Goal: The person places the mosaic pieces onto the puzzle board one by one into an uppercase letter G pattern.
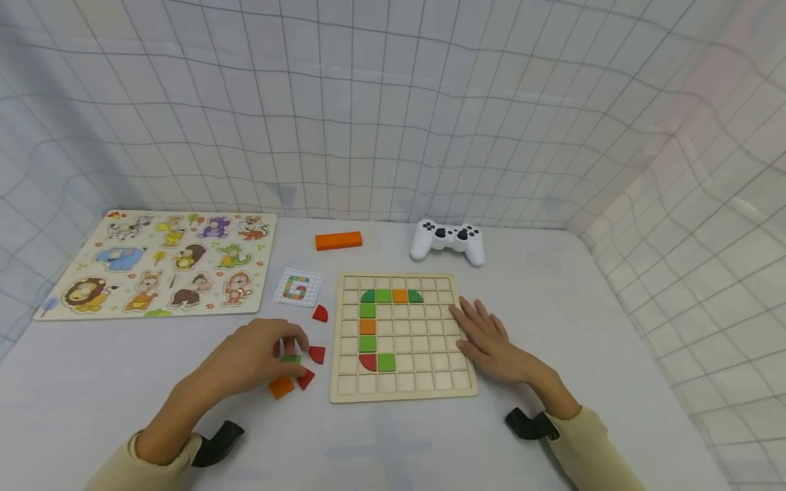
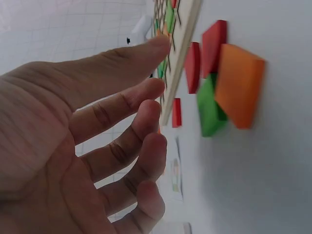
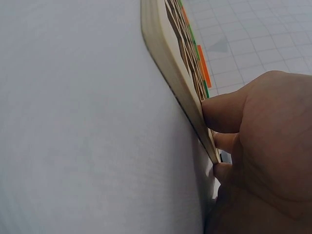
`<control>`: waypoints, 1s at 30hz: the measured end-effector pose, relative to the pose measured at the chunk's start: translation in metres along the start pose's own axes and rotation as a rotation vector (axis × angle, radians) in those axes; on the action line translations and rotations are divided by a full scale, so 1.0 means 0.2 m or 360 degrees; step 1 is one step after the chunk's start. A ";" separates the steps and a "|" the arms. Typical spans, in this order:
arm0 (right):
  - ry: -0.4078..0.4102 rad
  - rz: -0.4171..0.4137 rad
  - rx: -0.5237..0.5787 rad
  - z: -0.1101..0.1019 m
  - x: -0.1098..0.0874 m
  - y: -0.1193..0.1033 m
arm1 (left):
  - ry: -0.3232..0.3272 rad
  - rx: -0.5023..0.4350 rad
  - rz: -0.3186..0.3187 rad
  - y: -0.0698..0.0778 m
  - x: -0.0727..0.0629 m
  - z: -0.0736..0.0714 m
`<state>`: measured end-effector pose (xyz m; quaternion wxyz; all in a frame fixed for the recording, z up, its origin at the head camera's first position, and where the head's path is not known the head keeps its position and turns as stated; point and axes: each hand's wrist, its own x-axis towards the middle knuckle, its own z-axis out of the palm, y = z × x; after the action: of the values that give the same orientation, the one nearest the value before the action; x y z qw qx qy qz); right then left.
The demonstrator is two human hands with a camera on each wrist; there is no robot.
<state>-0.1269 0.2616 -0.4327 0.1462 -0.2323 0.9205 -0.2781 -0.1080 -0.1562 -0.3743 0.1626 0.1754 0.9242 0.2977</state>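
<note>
My left hand (image 1: 254, 358) is over several loose tiles left of the board, its thumb and fingers apart with nothing between them. Under and beside it lie an orange square tile (image 1: 281, 387), a green tile (image 2: 208, 109) and red quarter-round tiles (image 1: 316, 354). The wooden grid board (image 1: 424, 390) carries green, orange and red tiles along its top row, left side and lower left, with a green square (image 1: 386, 362) beside a red quarter-round (image 1: 368, 361). My right hand (image 1: 494, 348) rests at the board's right edge, fingertips touching the rim, fingers mostly straight.
A small pattern card (image 1: 282, 297) lies left of the board. Further left is an animal puzzle board (image 1: 202, 283). Behind stand an orange bar (image 1: 339, 241) and a white game controller (image 1: 448, 240). A gridded cloth wall (image 1: 381, 116) closes off the back and sides.
</note>
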 end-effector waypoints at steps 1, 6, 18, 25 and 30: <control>-0.0001 0.0003 -0.0008 0.00 0.00 0.00 | -0.0003 0.0013 0.0006 -0.01 -0.02 0.01; 0.0004 0.0011 -0.0012 -0.01 0.01 -0.01 | -0.0011 0.0067 -0.0015 -0.06 -0.08 0.04; 0.0011 0.0025 0.0037 0.01 0.00 -0.01 | 0.0044 0.0198 -0.0232 -0.10 -0.14 0.09; 0.0001 0.0023 0.0044 0.00 0.00 -0.01 | 0.0055 0.0188 -0.0235 -0.12 -0.15 0.09; -0.0001 0.0014 0.0035 0.00 0.00 -0.01 | 0.0066 0.0201 -0.0218 -0.11 -0.17 0.05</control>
<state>-0.1265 0.2593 -0.4314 0.1504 -0.2266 0.9184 -0.2875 -0.0793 -0.1820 -0.3893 0.1521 0.1155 0.9542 0.2305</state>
